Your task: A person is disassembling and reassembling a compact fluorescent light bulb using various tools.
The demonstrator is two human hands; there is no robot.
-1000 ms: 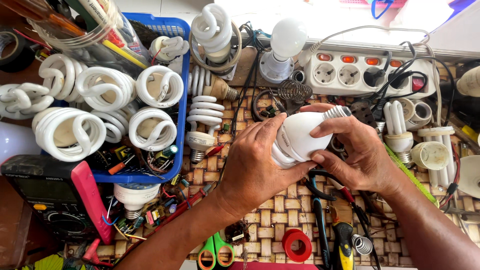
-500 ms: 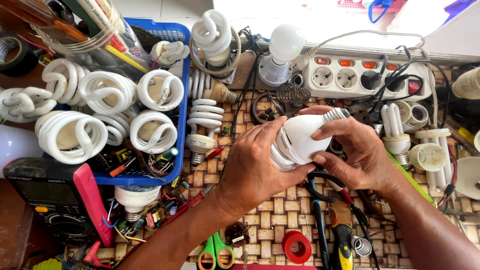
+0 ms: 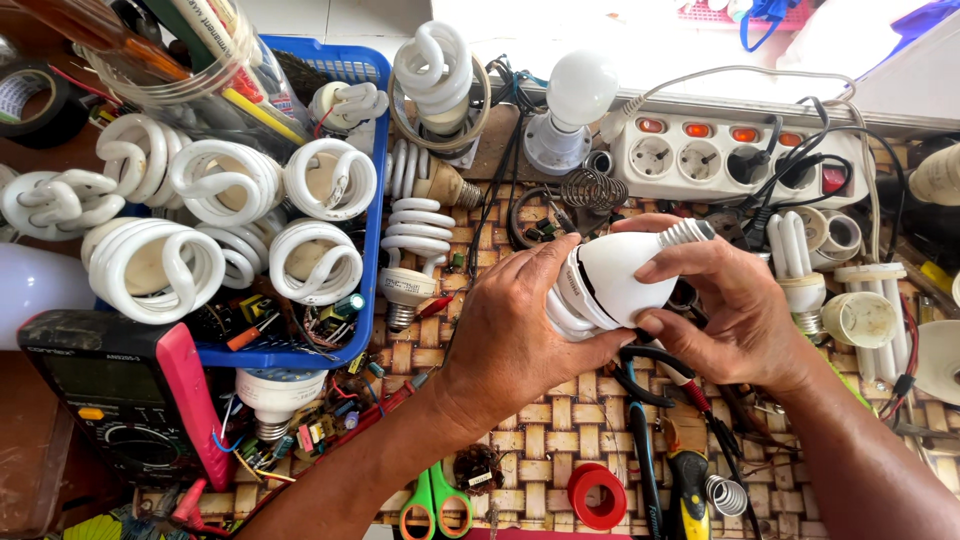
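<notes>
Head view, the only one. We are holding a white compact fluorescent bulb (image 3: 610,285) above the woven mat (image 3: 560,440), at the centre of the bench and clear of everything on it. Our left hand (image 3: 515,335) is wrapping the tube end, fingers closed round the ribbed white collar and thumb underneath. Our right hand (image 3: 735,310) is gripping the tapered base, with the thumb and forefinger pinching near the metal screw cap (image 3: 688,233), which is pointing up and to the right. Both hands are closed firmly on the bulb; neither is free.

Judgement: we are at the stage of working the housing apart or checking its seam, the two hands opposing each other across the joint. The next move is calling for a steady counter-twist or pull, with pressure kept off the glass tubes.

Around us: a blue basket (image 3: 372,200) of spiral lamps is sitting at left, a multimeter (image 3: 130,395) lower left, a white power strip (image 3: 740,160) at the top right, red tape roll (image 3: 598,495) and green-handled scissors (image 3: 435,505) near the bottom edge.
</notes>
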